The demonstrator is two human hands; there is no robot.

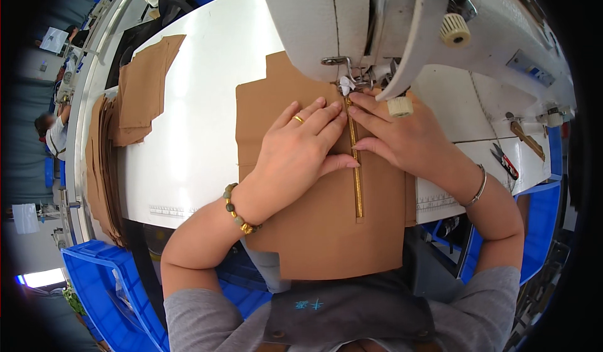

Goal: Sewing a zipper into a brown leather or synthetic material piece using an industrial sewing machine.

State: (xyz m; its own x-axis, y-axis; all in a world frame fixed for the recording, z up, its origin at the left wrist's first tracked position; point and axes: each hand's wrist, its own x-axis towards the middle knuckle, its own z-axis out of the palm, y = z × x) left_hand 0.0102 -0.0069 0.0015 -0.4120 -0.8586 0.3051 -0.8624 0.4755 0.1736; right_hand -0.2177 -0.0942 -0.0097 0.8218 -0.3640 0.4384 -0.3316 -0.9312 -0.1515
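A brown fabric panel point(326, 239) lies on the white sewing table, its near end hanging over the front edge. Down its middle runs a gold-toothed zipper point(358, 192) in a narrow slot, its far end by the presser foot point(346, 84) of the sewing machine point(308, 19). My left hand point(303, 141) rests flat on the panel left of the zipper, fingers stretched out, thumb touching the teeth. To the zipper's right, my right hand point(402, 129) presses on the panel with fingers extended, its fingertips close to the presser foot.
Stacks of brown fabric pieces point(141, 85) lie on the table's left side. Red-handled thread snips point(504, 161) rest at the right beside a brown-and-metal tool point(527, 140). Blue bins stand below, one at left point(113, 295), one at right point(543, 226). Another person point(58, 129) sits far left.
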